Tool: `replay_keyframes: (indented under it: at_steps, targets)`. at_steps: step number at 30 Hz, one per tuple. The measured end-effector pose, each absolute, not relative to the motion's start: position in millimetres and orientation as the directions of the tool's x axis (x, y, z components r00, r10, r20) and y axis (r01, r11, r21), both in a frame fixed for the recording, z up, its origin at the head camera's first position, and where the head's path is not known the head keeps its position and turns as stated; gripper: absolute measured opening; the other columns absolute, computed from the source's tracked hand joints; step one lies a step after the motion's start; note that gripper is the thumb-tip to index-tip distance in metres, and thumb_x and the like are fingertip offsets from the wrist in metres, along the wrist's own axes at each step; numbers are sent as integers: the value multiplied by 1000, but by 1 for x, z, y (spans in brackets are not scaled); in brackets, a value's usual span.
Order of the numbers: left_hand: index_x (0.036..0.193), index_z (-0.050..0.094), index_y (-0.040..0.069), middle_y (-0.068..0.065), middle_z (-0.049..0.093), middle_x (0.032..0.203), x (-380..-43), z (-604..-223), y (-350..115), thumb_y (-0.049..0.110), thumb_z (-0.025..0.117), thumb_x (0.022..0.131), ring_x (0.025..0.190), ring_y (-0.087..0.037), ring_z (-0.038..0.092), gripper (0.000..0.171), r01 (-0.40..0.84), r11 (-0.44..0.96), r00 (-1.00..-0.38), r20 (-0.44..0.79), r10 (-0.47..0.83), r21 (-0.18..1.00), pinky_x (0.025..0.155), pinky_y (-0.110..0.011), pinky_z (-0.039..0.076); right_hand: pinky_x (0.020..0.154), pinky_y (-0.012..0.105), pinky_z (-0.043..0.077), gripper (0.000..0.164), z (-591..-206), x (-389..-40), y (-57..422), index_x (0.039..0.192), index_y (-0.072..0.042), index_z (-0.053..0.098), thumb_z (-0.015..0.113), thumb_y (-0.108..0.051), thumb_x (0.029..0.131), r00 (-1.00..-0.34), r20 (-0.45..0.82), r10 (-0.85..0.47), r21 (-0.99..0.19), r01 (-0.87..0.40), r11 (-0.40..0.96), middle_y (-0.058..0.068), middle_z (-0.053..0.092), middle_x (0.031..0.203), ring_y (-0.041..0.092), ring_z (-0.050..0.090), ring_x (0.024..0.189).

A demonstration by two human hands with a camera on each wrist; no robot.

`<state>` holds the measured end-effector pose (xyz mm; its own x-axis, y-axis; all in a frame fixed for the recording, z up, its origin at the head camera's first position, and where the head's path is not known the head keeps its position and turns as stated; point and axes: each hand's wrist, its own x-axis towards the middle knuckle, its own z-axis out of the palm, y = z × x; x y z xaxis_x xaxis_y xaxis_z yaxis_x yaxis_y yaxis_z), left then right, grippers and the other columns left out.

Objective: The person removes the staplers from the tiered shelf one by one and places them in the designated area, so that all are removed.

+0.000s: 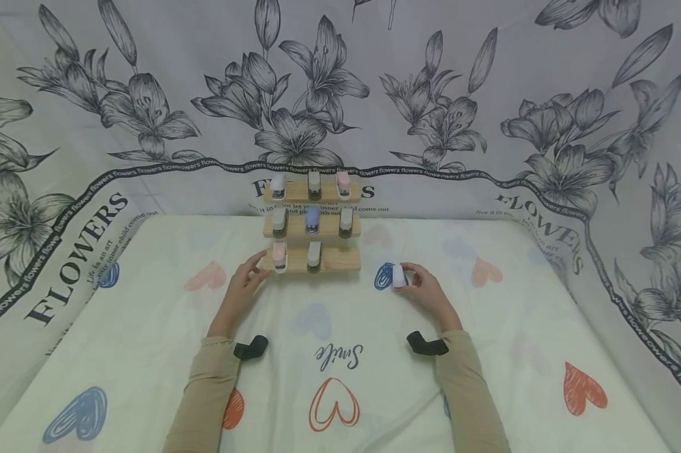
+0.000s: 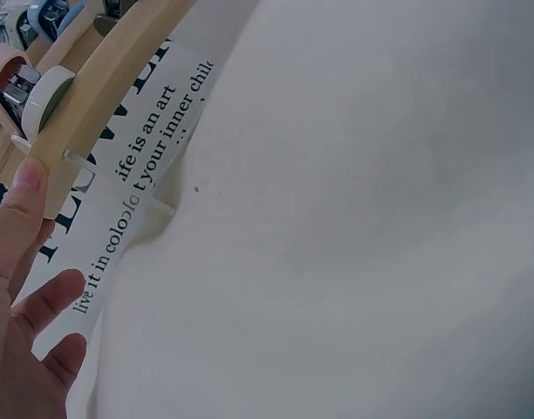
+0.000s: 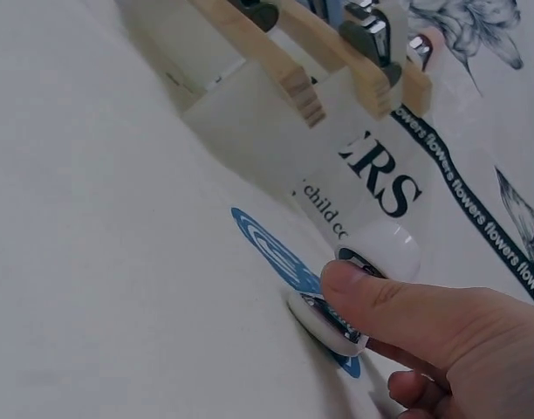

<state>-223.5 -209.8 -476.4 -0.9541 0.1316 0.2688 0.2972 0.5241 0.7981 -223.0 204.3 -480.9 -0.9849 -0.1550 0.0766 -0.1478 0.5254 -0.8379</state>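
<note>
A small white stapler (image 1: 399, 275) is pinched between the thumb and fingers of my right hand (image 1: 425, 289), just above the tablecloth and right of the rack. In the right wrist view the stapler (image 3: 380, 249) is on its side, partly hidden by the thumb. My left hand (image 1: 243, 286) grips the left end of the tiered wooden rack (image 1: 340, 259), thumb on the bottom shelf's end and a finger beneath. Nearest that hand stands a pink stapler (image 1: 279, 255) on the bottom shelf, with a grey stapler (image 1: 314, 255) at the shelf's middle.
Further up the rack stand a blue-violet stapler (image 1: 312, 219) between two grey ones, and on top a white stapler (image 1: 278, 185), a grey one and a pink stapler (image 1: 343, 184). Behind hangs a flower-print cloth (image 1: 431, 82). The tablecloth (image 1: 374, 333) has printed hearts.
</note>
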Motion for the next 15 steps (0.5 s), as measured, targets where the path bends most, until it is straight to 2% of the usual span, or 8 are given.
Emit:
replay_keyframes:
  at_steps: [5,15]
  targets:
    - [136,36,7,-14,50,101,-224,-477,-211,27,49,93,90,-24,42,49,319,527,-947,286,145,788,71,-38,36,68,34,35,61,-478,-222,206,128,-6,46,73,-22,76,-985,22,-168,-840,-109,532,10,49,92,22,40,80]
    - [136,36,6,-15,51,105,-222,-478,-210,27,49,93,92,-25,43,49,310,528,-950,277,142,791,73,-40,37,73,35,34,64,-476,-220,208,129,-4,44,73,-21,75,-983,-3,-185,-841,-97,532,12,49,103,24,40,87]
